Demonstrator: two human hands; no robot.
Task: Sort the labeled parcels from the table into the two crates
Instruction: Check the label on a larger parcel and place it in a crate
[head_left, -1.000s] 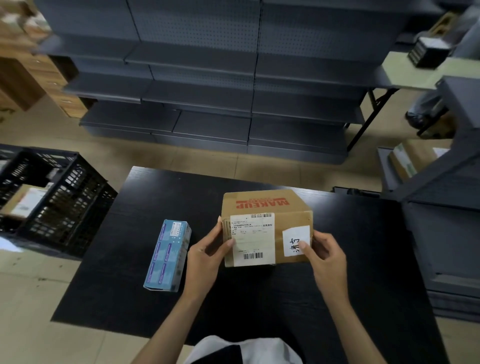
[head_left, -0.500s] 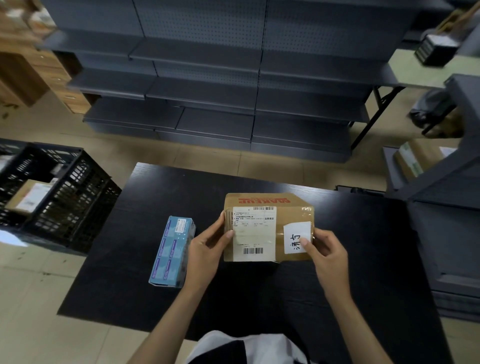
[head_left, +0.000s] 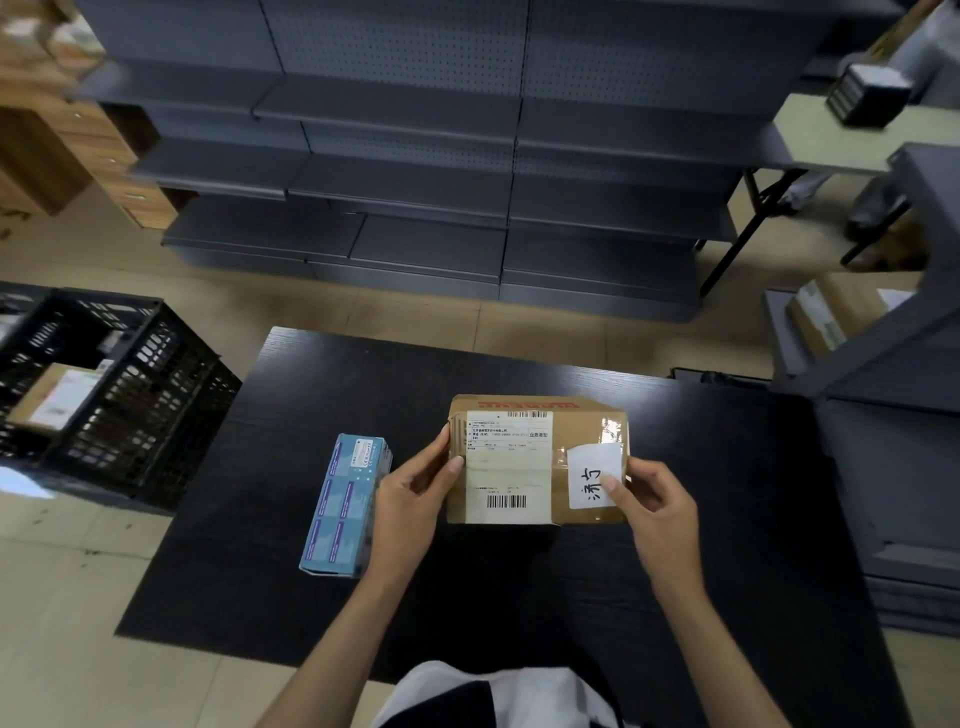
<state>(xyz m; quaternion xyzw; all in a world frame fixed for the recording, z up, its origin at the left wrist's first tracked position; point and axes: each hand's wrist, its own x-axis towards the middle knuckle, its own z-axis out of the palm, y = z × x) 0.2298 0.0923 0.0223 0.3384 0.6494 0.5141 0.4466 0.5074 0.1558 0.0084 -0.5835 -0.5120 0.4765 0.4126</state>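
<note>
You grasp the cardboard parcel (head_left: 537, 460) at both ends over the middle of the black table (head_left: 727, 519). Your left hand (head_left: 410, 499) clasps its left end, and your right hand (head_left: 654, 509) pinches the right edge at the handwritten label (head_left: 595, 475). Its long axis runs left to right between your hands. The black crate (head_left: 130, 395) sits on the floor well off to your left, past the blue box (head_left: 345, 509), so your left hand is nearer. A second crate may adjoin it, but the view is too poor to say.

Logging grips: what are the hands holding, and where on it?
The brown cardboard parcel: left hand grips its left end, right hand its right end.
</note>
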